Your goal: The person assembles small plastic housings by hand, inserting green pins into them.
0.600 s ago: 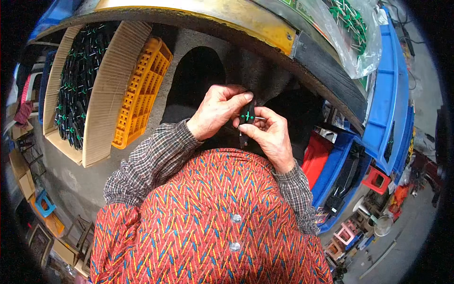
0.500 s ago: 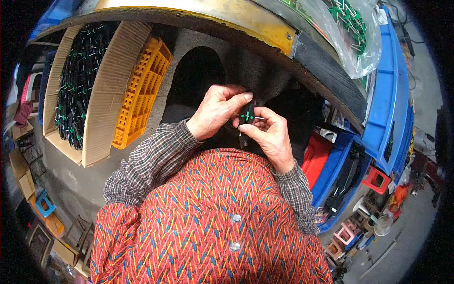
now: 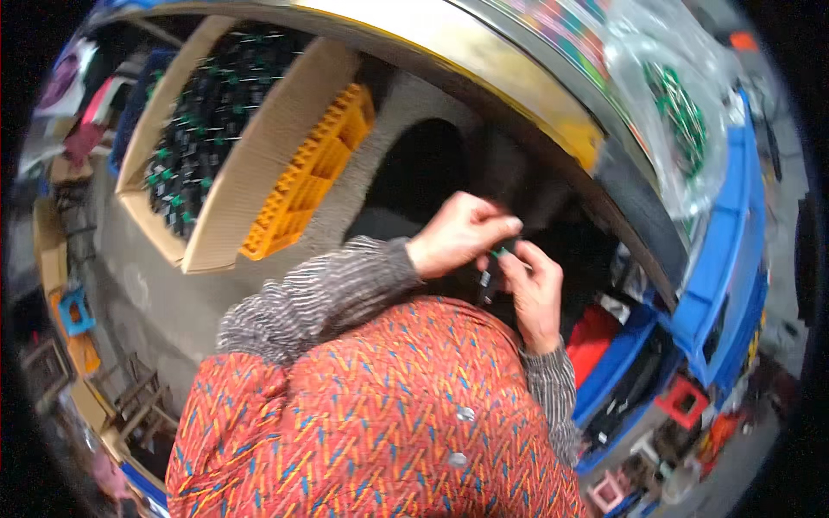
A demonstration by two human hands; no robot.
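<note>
Above my lap, both hands meet at a small black part with green bits, blurred by motion. My left hand is closed at its upper end, thumb and fingers pinched. From the other side, my right hand pinches it by the green bit with thumb and fingers. The black part's lower end hangs free below the fingers. At the left, a cardboard box is full of similar black pieces with green bits and silvery rods.
An orange plastic crate stands beside the box. The workbench edge curves ahead, with a clear bag of green-and-metal pieces on it. Blue bins are at the right, one holding black parts. A red stool sits lower right.
The view has swung, so the box, crate and bench appear shifted right. My hands still hold the black part, which now shows less between the fingers.
</note>
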